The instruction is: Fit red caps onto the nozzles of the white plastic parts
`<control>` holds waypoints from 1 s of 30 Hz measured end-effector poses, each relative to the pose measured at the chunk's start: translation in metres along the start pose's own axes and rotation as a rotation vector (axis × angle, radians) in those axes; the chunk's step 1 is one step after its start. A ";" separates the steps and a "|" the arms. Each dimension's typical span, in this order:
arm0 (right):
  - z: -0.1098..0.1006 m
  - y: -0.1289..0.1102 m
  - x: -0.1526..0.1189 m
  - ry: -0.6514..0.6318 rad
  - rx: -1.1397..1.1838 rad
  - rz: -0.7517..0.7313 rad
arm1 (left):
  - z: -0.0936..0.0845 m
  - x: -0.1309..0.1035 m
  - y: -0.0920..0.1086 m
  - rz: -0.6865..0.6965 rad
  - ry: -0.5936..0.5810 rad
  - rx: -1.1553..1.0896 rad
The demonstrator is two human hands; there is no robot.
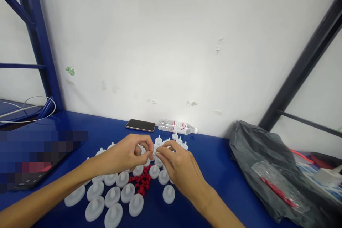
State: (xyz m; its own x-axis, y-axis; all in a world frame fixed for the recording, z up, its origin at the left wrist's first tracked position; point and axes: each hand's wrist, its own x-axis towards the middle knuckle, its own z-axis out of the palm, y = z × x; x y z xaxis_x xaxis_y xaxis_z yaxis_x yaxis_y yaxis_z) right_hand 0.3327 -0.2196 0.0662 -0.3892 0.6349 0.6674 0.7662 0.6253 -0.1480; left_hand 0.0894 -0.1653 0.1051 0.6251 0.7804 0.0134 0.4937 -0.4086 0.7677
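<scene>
My left hand and my right hand come close together above a spread of round white plastic caps with pointed nozzles. Thumb and fingers of the left are bent into a pinch. The right is pinched too, its fingertips facing the left's across a narrow gap. Whatever they may hold is too small or hidden to name. Below and between the hands lies a pile of small red plastic pieces. One white cap sits apart, just left of my right wrist.
A phone and a clear plastic bottle lie along the wall on the blue table. At right is a dark grey plastic bag with a clear packet of red items. A dark flat device lies at left, partly blurred out.
</scene>
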 end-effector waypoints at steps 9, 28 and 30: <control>0.002 0.003 0.001 0.106 0.032 -0.037 | 0.009 0.000 0.007 0.065 0.068 -0.088; 0.006 -0.005 -0.002 0.144 0.078 -0.010 | 0.022 0.000 0.002 0.198 0.240 -0.096; 0.006 -0.006 -0.002 0.159 0.084 0.002 | 0.022 0.001 0.000 0.199 0.234 -0.148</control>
State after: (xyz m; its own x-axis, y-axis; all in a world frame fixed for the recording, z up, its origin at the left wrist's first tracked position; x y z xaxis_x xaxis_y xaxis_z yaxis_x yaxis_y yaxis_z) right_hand 0.3261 -0.2215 0.0612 -0.2964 0.5606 0.7732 0.7189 0.6639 -0.2059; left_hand 0.1037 -0.1751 0.0912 0.5364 0.7866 0.3059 0.2717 -0.5041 0.8198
